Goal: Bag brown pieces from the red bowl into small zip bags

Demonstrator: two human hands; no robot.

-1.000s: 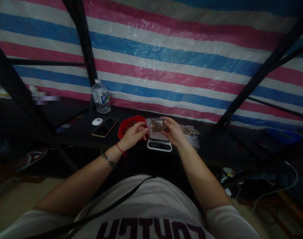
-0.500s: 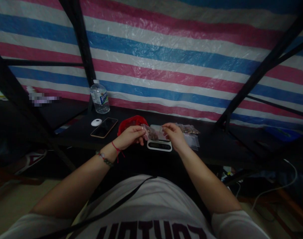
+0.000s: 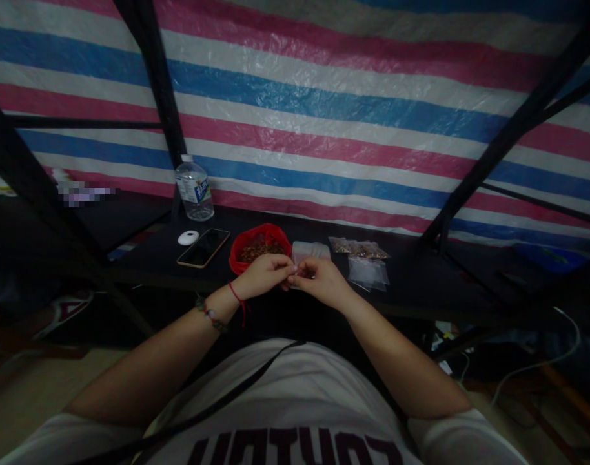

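My left hand and my right hand meet at the front edge of the black table. Both are closed in a pinch, thumbs and fingertips touching at the small clear plastic bag, which my fingers almost wholly hide. Behind them is the white scale, its front largely covered by my hands. A red plastic bag of small brown pieces stands open just beyond my left hand. To the right of my right hand lie several filled clear bags, with flat clear bags in front.
A phone and a round white object lie on the left. Behind them stands a clear plastic bottle. Black metal posts rise from the table before a striped plastic sheet.
My hands have come together and closer to my body, drawing the small filled bag in between them. The red bag's contents and the filled bags on the right are now more exposed.
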